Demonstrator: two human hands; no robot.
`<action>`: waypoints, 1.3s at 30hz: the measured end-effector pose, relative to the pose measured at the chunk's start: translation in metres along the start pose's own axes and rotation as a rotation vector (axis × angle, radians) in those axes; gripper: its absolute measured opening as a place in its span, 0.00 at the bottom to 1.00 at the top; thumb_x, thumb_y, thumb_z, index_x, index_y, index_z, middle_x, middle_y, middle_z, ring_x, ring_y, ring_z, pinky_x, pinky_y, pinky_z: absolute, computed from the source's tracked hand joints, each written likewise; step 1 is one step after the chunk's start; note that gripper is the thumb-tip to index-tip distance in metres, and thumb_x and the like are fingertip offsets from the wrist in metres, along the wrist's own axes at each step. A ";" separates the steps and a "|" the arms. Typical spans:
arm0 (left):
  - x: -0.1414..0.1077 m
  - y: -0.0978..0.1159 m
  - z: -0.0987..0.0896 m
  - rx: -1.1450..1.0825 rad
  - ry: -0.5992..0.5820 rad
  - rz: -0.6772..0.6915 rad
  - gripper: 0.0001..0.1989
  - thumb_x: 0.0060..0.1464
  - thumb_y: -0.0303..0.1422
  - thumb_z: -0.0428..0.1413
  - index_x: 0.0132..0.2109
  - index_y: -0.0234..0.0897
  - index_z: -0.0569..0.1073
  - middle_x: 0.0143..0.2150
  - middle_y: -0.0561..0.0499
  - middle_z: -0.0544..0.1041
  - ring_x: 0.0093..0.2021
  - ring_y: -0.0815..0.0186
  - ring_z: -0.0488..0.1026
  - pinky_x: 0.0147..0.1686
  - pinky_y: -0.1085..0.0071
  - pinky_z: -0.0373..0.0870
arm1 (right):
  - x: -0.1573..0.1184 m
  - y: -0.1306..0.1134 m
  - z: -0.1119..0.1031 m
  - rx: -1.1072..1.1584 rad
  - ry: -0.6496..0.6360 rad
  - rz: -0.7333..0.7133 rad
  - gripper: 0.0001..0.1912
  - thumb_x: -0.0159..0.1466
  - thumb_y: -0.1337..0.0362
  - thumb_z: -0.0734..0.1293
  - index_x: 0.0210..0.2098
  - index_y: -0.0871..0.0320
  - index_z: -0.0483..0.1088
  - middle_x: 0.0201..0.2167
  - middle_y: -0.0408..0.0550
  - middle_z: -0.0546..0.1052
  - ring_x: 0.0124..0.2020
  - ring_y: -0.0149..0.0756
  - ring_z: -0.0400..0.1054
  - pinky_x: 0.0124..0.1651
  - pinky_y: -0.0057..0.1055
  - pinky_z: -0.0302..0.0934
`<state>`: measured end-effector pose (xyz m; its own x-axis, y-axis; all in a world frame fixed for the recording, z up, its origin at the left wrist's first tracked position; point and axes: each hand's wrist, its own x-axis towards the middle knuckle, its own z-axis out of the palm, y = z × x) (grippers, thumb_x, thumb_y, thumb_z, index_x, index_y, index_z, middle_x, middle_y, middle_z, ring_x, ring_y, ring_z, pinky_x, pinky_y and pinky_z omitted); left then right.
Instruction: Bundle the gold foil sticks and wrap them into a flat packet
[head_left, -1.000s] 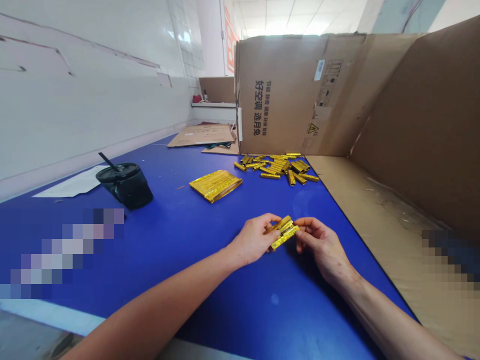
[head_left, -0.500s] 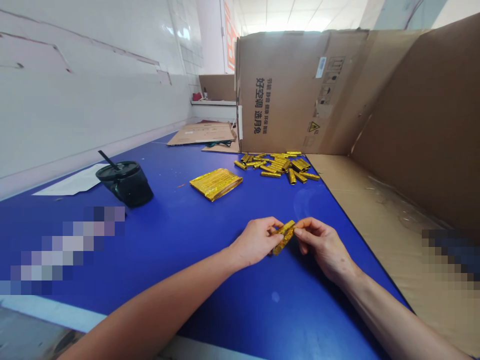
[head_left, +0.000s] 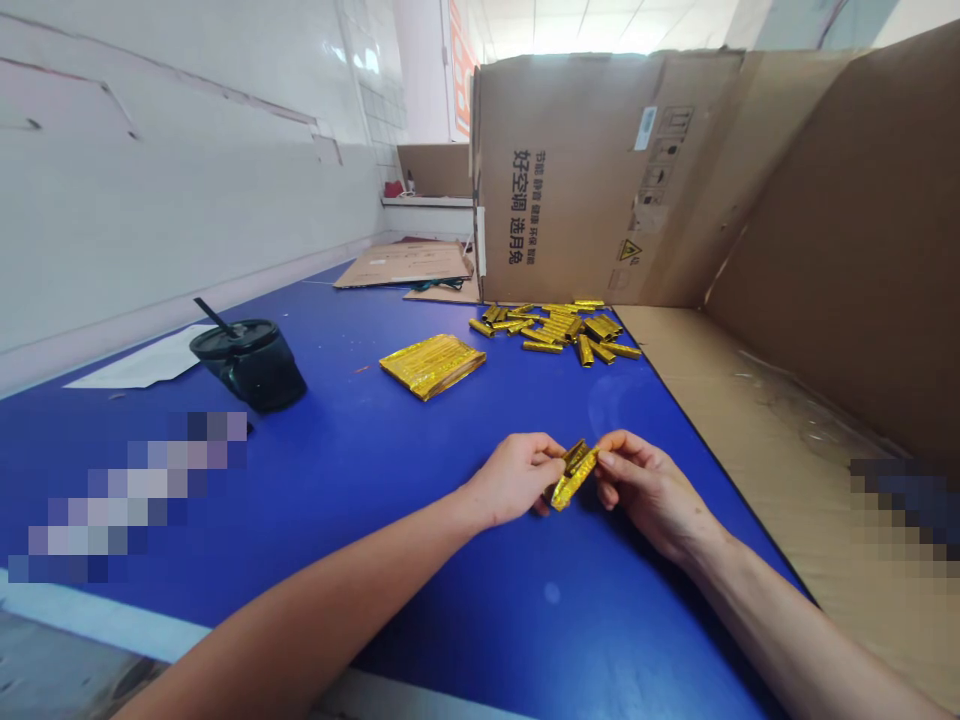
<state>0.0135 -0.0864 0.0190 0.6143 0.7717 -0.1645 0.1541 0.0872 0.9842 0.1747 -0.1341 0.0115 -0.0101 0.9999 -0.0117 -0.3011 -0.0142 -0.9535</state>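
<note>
Between my two hands is a shiny gold foil piece (head_left: 576,482), held tilted above the blue table (head_left: 480,590). Its two long sides stand apart, with a dark gap showing between them. My left hand (head_left: 521,475) pinches its left side, thumb on top and the other fingers partly hidden behind. On the right, the thumb and forefinger of my right hand (head_left: 643,490) grip the upper right end. Beyond my hands lies a flat gold foil stack (head_left: 433,366). Several small gold foil tubes (head_left: 559,328) are heaped farther back on the table.
A dark cup with a straw (head_left: 251,365) stands at the left by a white paper sheet (head_left: 142,360). Large cardboard panels (head_left: 592,180) rise behind and to the right. Flat cardboard (head_left: 405,265) lies at the far end, beside the white wall (head_left: 225,190).
The gold foil piece has been spread, and the gap between its sides is wider. My right hand has shifted slightly right, and my left hand has hardly moved.
</note>
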 end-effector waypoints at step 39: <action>-0.002 0.007 0.009 -0.563 0.258 -0.074 0.04 0.56 0.25 0.47 0.33 0.34 0.58 0.30 0.47 0.74 0.28 0.67 0.75 0.29 0.72 0.70 | -0.009 0.008 0.008 -0.608 0.156 -0.409 0.07 0.53 0.60 0.67 0.32 0.54 0.68 0.30 0.45 0.71 0.29 0.34 0.64 0.33 0.30 0.59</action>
<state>0.0200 -0.0933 0.0253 0.3996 0.8723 -0.2817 -0.2858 0.4105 0.8659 0.1646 -0.1428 0.0067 0.1384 0.9146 0.3799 0.3283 0.3195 -0.8889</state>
